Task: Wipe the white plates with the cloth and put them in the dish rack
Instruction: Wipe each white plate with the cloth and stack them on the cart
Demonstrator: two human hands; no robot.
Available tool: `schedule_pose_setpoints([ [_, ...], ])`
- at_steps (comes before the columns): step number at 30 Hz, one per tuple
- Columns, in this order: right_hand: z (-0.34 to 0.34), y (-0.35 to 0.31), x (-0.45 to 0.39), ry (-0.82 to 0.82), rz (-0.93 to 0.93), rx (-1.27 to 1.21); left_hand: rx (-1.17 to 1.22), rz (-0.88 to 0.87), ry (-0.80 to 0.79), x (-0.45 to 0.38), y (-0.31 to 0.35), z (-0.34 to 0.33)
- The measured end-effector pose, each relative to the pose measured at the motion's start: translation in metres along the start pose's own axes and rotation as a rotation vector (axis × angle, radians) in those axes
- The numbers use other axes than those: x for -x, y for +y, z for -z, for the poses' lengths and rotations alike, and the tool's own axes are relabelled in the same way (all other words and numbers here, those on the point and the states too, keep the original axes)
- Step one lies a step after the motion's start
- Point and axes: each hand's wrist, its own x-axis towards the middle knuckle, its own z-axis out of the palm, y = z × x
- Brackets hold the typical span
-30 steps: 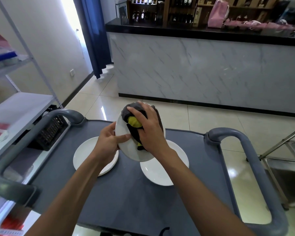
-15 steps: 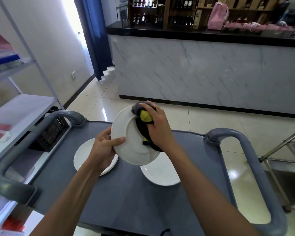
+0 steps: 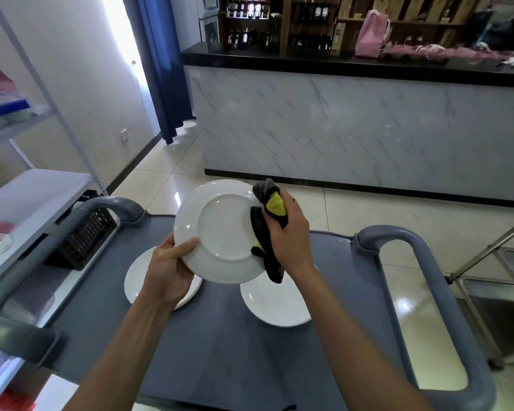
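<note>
My left hand [image 3: 168,269] grips the lower left rim of a white plate [image 3: 220,229], held tilted above the cart with its underside and foot ring toward me. My right hand [image 3: 290,235] holds a bunched grey, black and yellow cloth [image 3: 267,221] against the plate's right rim. Two more white plates lie flat on the grey cart top [image 3: 220,360]: one at the left [image 3: 137,280] under my left hand, one at the right [image 3: 275,304] below the held plate. A black slatted dish rack [image 3: 83,241] sits at the cart's left side, partly hidden by the cart handle.
Grey loop handles rise at the cart's left [image 3: 113,203] and right [image 3: 404,241]. A white metal shelving unit [image 3: 33,197] stands to the left. A marble-fronted counter [image 3: 353,129] lies ahead across tiled floor. A steel frame [image 3: 493,256] stands at the right.
The cloth slid from the middle of the plate to its right rim, uncovering the plate's underside. The plate rose and tilted more toward me.
</note>
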Motion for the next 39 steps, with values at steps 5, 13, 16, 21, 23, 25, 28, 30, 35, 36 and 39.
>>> schedule_pose_setpoints([
  [5,-0.019,0.004,0.025,0.02,0.121,0.119,0.052,-0.044,0.044,-0.004,0.002,-0.013],
  [13,-0.044,-0.007,0.059,-0.083,0.276,0.246,0.054,-0.046,0.082,-0.005,0.0,-0.024],
  [16,-0.046,-0.008,0.067,-0.115,0.31,0.269,0.063,-0.04,0.089,-0.005,-0.002,-0.022],
  [21,-0.047,-0.001,0.081,-0.194,0.408,0.335,0.101,-0.014,0.131,-0.004,-0.005,-0.021],
  [23,-0.044,0.005,0.083,-0.206,0.418,0.351,0.096,-0.005,0.122,-0.003,-0.006,-0.021],
  [25,-0.038,0.009,0.082,-0.181,0.386,0.34,0.08,0.006,0.112,-0.003,-0.006,-0.021],
  [28,-0.028,0.013,0.073,-0.1,0.278,0.316,0.05,0.013,0.103,-0.003,-0.005,-0.022],
  [30,-0.022,0.012,0.064,-0.094,0.242,0.318,0.009,0.01,0.082,-0.002,-0.003,-0.024],
  [35,-0.02,-0.003,0.039,-0.163,0.273,0.361,-0.129,0.003,0.003,0.002,-0.001,-0.032],
  [36,-0.021,-0.007,0.035,-0.174,0.281,0.365,-0.154,0.003,-0.02,0.003,-0.002,-0.034],
  [39,-0.025,-0.015,0.025,-0.18,0.338,0.38,-0.192,0.018,-0.086,0.009,-0.004,-0.038],
])
